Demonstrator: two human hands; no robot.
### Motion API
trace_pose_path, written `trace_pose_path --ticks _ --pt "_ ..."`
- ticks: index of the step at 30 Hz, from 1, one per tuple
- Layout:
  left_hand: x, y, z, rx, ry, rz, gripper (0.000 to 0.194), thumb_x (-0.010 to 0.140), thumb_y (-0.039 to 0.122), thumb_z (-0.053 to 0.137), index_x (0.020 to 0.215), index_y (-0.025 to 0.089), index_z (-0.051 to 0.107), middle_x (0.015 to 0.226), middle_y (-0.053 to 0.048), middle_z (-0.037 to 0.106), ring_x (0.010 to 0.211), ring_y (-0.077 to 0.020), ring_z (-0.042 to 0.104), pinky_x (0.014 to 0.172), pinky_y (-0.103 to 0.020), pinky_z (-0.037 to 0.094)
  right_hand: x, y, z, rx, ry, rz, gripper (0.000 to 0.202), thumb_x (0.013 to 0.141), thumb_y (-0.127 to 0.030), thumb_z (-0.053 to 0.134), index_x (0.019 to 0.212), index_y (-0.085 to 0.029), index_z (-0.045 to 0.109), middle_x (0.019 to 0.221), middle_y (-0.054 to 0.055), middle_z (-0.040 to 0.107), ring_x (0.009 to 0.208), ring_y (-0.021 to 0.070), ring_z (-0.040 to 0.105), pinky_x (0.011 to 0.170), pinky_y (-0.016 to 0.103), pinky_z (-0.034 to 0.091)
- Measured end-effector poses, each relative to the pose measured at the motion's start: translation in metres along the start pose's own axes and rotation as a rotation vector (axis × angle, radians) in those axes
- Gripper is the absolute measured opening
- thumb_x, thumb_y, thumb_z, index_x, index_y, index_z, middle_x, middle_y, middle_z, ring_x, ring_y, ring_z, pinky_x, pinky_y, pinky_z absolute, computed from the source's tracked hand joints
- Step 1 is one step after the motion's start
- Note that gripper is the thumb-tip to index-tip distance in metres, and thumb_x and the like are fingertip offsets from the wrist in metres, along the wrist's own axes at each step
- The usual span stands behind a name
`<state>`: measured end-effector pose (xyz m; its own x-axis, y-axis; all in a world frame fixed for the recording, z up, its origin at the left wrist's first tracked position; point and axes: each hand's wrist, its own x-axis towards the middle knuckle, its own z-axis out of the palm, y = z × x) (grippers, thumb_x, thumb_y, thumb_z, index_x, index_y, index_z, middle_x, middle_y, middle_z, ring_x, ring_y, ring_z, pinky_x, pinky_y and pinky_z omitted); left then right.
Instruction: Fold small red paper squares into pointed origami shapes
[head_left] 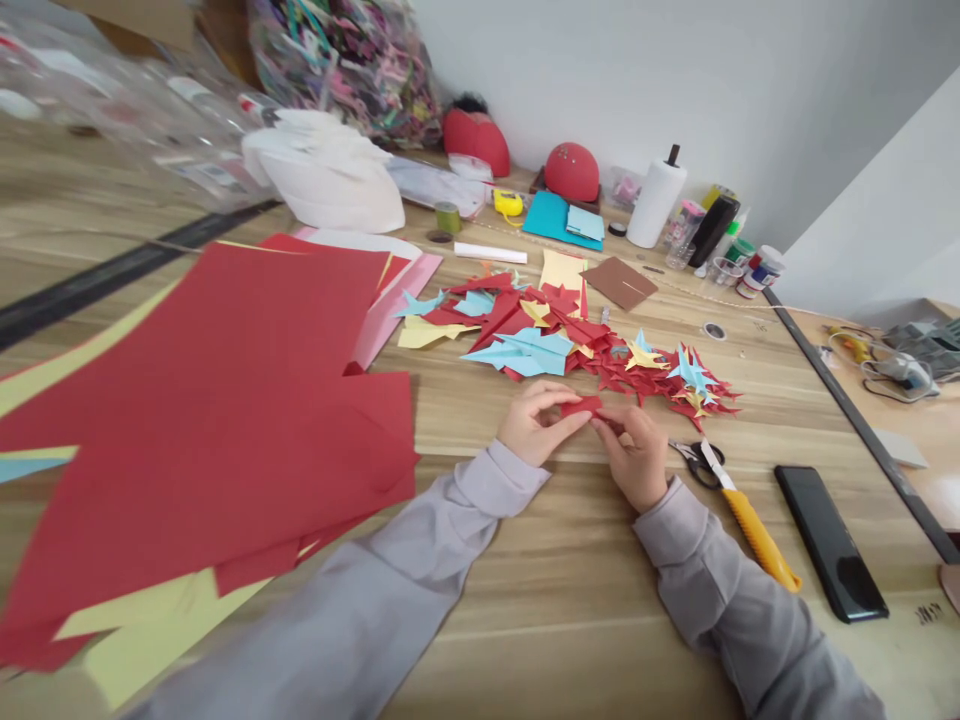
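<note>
One small red paper (582, 405), likely light, easily creased, has left hand (527, 424) and right hand (639, 455) fingers (609, 437) closed on its ends.

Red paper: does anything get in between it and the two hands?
Nothing visible does: the left hand and the right hand both pinch the red paper. The yellow-handled knife lies off to the right.

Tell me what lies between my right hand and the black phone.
Between your right hand and the black phone lie the scissors, nearer the hand, and the orange-handled tool, nearer the phone. The head view shows this.
</note>
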<state>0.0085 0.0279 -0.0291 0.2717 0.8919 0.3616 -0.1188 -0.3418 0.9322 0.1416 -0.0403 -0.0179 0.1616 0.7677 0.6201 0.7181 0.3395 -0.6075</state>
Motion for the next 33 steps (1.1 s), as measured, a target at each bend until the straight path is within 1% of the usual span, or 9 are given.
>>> trace_pose_path --ticks 3,7,11,15,19,24,26,30,33 --pt "-0.0001 -0.0018 -0.0002 -0.028 -0.003 -0.086 0.025 0.059 0.030 0.072 0.079 0.016 0.068 0.100 -0.012 0.057 0.093 -0.0223 0.057 0.058 -0.027 0.052 -0.0004 -0.0001 -0.0011 -0.007 -0.005 -0.047 0.011 0.080 -0.020 0.056 0.088 -0.020 0.064 0.080 0.006 0.065 0.070 0.0156 0.059 0.062 0.028 0.050" --pt "0.0004 -0.0019 -0.0007 -0.104 -0.036 -0.194 0.032 0.055 0.029 0.074 0.082 0.015 0.066 0.112 -0.014 0.056 0.097 -0.0233 0.057 0.066 -0.030 0.053 -0.0006 -0.0008 -0.0016 -0.019 -0.010 -0.079 0.013 0.080 -0.017 0.055 0.088 -0.021 0.064 0.082 0.007 0.065 0.076 0.0171 0.059 0.066 0.030 0.050" --pt "0.0008 0.0000 -0.0002 -0.192 -0.072 -0.271 0.030 0.053 0.029 0.074 0.074 0.012 0.062 0.111 -0.016 0.060 0.091 -0.0221 0.061 0.070 -0.032 0.052 0.0001 -0.0020 -0.0015 -0.017 -0.028 -0.085 0.013 0.081 -0.017 0.054 0.089 -0.021 0.063 0.083 0.007 0.064 0.077 0.0172 0.059 0.066 0.031 0.050" --pt "0.0012 0.0015 0.0004 -0.227 -0.062 -0.320 0.028 0.050 0.029 0.075 0.068 0.012 0.061 0.106 -0.015 0.063 0.082 -0.0195 0.063 0.073 -0.034 0.051 0.0006 -0.0025 -0.0016 -0.011 -0.027 -0.080 0.014 0.081 -0.016 0.054 0.091 -0.020 0.063 0.084 0.008 0.064 0.077 0.0172 0.059 0.067 0.031 0.050" --pt "0.0016 0.0009 0.0002 -0.216 -0.054 -0.323 0.025 0.050 0.028 0.075 0.064 0.012 0.062 0.101 -0.014 0.066 0.079 -0.0192 0.063 0.075 -0.035 0.051 0.0008 -0.0024 -0.0021 -0.003 -0.024 -0.080 0.014 0.081 -0.017 0.053 0.091 -0.021 0.063 0.084 0.007 0.063 0.077 0.0171 0.059 0.067 0.031 0.050" --pt "0.0018 0.0003 -0.0008 -0.198 -0.058 -0.269 0.020 0.052 0.028 0.074 0.061 0.013 0.065 0.095 -0.013 0.068 0.087 -0.0226 0.063 0.077 -0.036 0.051 0.0013 -0.0023 -0.0030 0.019 -0.022 -0.064 0.015 0.082 -0.018 0.052 0.091 -0.021 0.064 0.084 0.007 0.063 0.078 0.0173 0.059 0.068 0.031 0.050" --pt "0.0020 0.0008 -0.0014 -0.167 -0.065 -0.244 0.018 0.054 0.028 0.073 0.060 0.014 0.066 0.095 -0.013 0.068 0.088 -0.0228 0.063 0.076 -0.035 0.051 0.0013 -0.0021 -0.0031 0.029 -0.025 -0.056 0.015 0.082 -0.017 0.052 0.091 -0.022 0.064 0.084 0.007 0.062 0.077 0.0172 0.059 0.068 0.031 0.050" --pt "0.0024 0.0016 -0.0024 -0.111 -0.076 -0.215 0.016 0.056 0.028 0.071 0.056 0.014 0.065 0.095 -0.014 0.067 0.085 -0.0216 0.063 0.073 -0.034 0.052 0.0012 -0.0021 -0.0028 0.049 -0.025 -0.040 0.016 0.082 -0.017 0.052 0.091 -0.021 0.063 0.084 0.007 0.062 0.077 0.0170 0.059 0.067 0.031 0.050" --pt "0.0022 0.0018 -0.0021 -0.115 -0.073 -0.226 0.017 0.054 0.028 0.073 0.056 0.014 0.064 0.096 -0.014 0.067 0.082 -0.0204 0.063 0.070 -0.032 0.052 0.0009 -0.0029 -0.0026 0.054 -0.037 -0.025 0.016 0.082 -0.018 0.050 0.092 -0.021 0.062 0.085 0.007 0.063 0.078 0.0176 0.059 0.065 0.030 0.050"
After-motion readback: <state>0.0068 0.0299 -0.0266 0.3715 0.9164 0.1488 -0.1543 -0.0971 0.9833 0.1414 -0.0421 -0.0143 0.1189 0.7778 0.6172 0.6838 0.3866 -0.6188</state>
